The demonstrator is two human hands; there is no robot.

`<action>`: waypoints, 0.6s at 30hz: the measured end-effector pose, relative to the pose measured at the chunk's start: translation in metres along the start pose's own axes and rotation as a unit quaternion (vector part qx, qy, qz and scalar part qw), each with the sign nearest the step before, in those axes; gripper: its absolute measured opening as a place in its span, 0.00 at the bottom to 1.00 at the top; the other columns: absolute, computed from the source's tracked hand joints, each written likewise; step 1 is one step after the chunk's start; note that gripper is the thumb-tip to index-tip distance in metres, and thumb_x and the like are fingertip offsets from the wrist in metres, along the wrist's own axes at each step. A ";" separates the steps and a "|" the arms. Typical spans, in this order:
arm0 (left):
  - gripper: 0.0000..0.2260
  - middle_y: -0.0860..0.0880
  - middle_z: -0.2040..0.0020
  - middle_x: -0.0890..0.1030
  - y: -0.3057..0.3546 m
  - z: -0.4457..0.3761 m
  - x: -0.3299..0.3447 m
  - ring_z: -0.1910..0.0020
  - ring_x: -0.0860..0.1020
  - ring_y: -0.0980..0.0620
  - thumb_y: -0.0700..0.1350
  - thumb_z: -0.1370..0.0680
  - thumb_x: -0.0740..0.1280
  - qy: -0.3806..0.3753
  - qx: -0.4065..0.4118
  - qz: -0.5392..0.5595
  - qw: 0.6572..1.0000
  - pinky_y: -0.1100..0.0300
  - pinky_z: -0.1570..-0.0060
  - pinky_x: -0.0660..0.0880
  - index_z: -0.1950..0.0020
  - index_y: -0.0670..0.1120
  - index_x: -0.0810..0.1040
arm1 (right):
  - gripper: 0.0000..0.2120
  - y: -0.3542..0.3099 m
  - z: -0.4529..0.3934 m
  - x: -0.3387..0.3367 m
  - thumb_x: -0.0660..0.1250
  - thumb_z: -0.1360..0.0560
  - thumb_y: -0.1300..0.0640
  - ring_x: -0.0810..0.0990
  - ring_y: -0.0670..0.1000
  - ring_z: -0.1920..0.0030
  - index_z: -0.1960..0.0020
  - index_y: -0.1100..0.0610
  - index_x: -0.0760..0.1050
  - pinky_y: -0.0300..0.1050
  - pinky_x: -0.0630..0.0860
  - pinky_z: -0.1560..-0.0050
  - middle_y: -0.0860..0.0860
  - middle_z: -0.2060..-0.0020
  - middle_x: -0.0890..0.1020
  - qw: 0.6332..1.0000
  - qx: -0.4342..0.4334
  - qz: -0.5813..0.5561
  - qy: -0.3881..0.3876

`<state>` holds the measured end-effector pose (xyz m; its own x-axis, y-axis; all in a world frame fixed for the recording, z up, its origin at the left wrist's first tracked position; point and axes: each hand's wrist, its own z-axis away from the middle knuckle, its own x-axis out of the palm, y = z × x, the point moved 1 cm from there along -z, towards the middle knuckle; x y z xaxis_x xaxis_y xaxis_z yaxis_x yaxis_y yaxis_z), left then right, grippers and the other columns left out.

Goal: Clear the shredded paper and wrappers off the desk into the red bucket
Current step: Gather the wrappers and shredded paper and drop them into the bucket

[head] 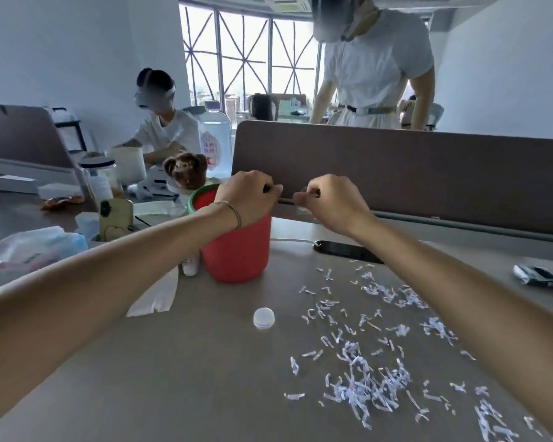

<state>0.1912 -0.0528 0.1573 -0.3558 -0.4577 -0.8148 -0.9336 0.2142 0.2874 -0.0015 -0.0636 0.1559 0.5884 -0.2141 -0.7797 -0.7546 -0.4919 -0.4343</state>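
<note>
The red bucket (237,253) with a green rim stands at the back of the desk, left of centre. My left hand (249,196) is raised just over its right rim, and my right hand (329,205) is level with it to the right. Both have curled fingers and pinch the ends of a thin dark strip (285,200) stretched between them; what it is cannot be made out. Shredded paper (364,378) lies scattered over the right half of the desk. A flat white wrapper (157,298) lies left of the bucket, and a dark wrapper (537,275) at the far right.
A white bottle cap (264,318) sits in front of the bucket, a small white tube (190,266) beside it. A black power strip (348,250) lies behind the shreds, under the brown divider panel (396,173). A tissue pack (29,247) and a phone (115,218) crowd the left. Two people work beyond.
</note>
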 end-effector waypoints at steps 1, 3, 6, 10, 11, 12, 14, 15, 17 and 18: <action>0.16 0.52 0.66 0.77 -0.008 -0.006 -0.003 0.62 0.76 0.46 0.57 0.21 0.61 0.002 -0.009 -0.006 1.000 0.56 0.63 0.66 0.63 0.50 0.77 | 0.19 -0.004 -0.008 0.002 0.67 0.23 0.41 0.82 0.53 0.61 0.65 0.55 0.78 0.50 0.78 0.60 0.49 0.66 0.83 1.000 -0.007 -0.005 -0.004; 0.11 0.52 0.60 0.78 -0.024 -0.016 -0.011 0.58 0.76 0.46 0.53 0.21 0.61 -0.006 -0.021 -0.020 1.000 0.56 0.60 0.67 0.58 0.51 0.78 | 0.20 -0.012 -0.025 0.006 0.68 0.23 0.42 0.82 0.54 0.60 0.65 0.55 0.78 0.51 0.79 0.57 0.45 0.68 0.81 1.000 -0.020 -0.014 -0.007; 0.08 0.49 0.52 0.81 -0.045 -0.033 -0.018 0.52 0.79 0.43 0.49 0.23 0.61 -0.049 -0.027 -0.041 0.998 0.54 0.56 0.73 0.48 0.56 0.78 | 0.20 -0.022 -0.050 0.011 0.69 0.22 0.44 0.82 0.52 0.58 0.68 0.54 0.76 0.48 0.77 0.57 0.43 0.68 0.80 0.999 -0.028 -0.015 0.000; 0.15 0.49 0.45 0.82 -0.071 -0.049 -0.013 0.47 0.80 0.44 0.43 0.27 0.65 -0.098 -0.052 -0.062 0.992 0.54 0.51 0.78 0.43 0.59 0.79 | 0.21 -0.034 -0.076 0.023 0.70 0.21 0.47 0.78 0.42 0.68 0.71 0.51 0.75 0.45 0.78 0.58 0.44 0.70 0.82 0.999 -0.032 -0.031 -0.005; 0.15 0.49 0.44 0.82 -0.076 -0.051 -0.010 0.47 0.80 0.45 0.44 0.27 0.66 -0.108 -0.057 -0.068 0.990 0.53 0.50 0.79 0.44 0.59 0.79 | 0.20 -0.036 -0.081 0.027 0.70 0.21 0.47 0.79 0.42 0.68 0.71 0.51 0.75 0.46 0.79 0.57 0.45 0.67 0.84 0.999 -0.031 -0.036 -0.009; 0.14 0.50 0.44 0.82 -0.079 -0.053 -0.007 0.46 0.80 0.46 0.45 0.27 0.67 -0.123 -0.059 -0.076 0.988 0.53 0.48 0.79 0.45 0.60 0.79 | 0.20 -0.038 -0.086 0.032 0.70 0.21 0.47 0.81 0.44 0.66 0.70 0.52 0.75 0.47 0.80 0.56 0.46 0.65 0.86 0.999 -0.029 -0.041 -0.012; 0.12 0.51 0.43 0.81 -0.086 -0.056 -0.003 0.44 0.80 0.47 0.49 0.27 0.68 -0.161 -0.062 -0.098 0.980 0.53 0.45 0.79 0.45 0.59 0.79 | 0.20 -0.041 -0.096 0.042 0.70 0.21 0.46 0.84 0.50 0.61 0.68 0.54 0.76 0.48 0.79 0.55 0.47 0.66 0.85 0.998 -0.021 -0.048 -0.019; 0.11 0.51 0.43 0.81 -0.088 -0.057 -0.001 0.44 0.79 0.46 0.51 0.27 0.68 -0.185 -0.060 -0.111 0.975 0.54 0.44 0.78 0.45 0.58 0.80 | 0.20 -0.043 -0.101 0.047 0.70 0.22 0.46 0.84 0.53 0.60 0.67 0.56 0.77 0.48 0.78 0.56 0.48 0.66 0.84 0.998 -0.018 -0.048 -0.021; 0.11 0.50 0.44 0.81 -0.090 -0.056 0.000 0.43 0.79 0.46 0.54 0.26 0.69 -0.222 -0.045 -0.124 0.966 0.54 0.43 0.77 0.46 0.54 0.81 | 0.21 -0.045 -0.109 0.058 0.69 0.21 0.45 0.83 0.54 0.61 0.66 0.58 0.78 0.47 0.75 0.60 0.51 0.66 0.84 0.998 -0.012 -0.051 -0.028; 0.10 0.49 0.44 0.81 -0.092 -0.056 -0.002 0.43 0.78 0.45 0.54 0.26 0.69 -0.226 -0.036 -0.119 0.966 0.53 0.42 0.77 0.47 0.53 0.81 | 0.21 -0.046 -0.112 0.063 0.69 0.21 0.45 0.82 0.53 0.62 0.66 0.57 0.78 0.46 0.73 0.63 0.51 0.67 0.84 0.998 -0.009 -0.054 -0.035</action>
<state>0.2752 -0.1200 0.1611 -0.0907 -0.0601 -0.9941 -0.9930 0.0807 0.0857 0.1026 -0.1489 0.1771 0.6440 -0.0999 -0.7585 -0.6821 -0.5240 -0.5101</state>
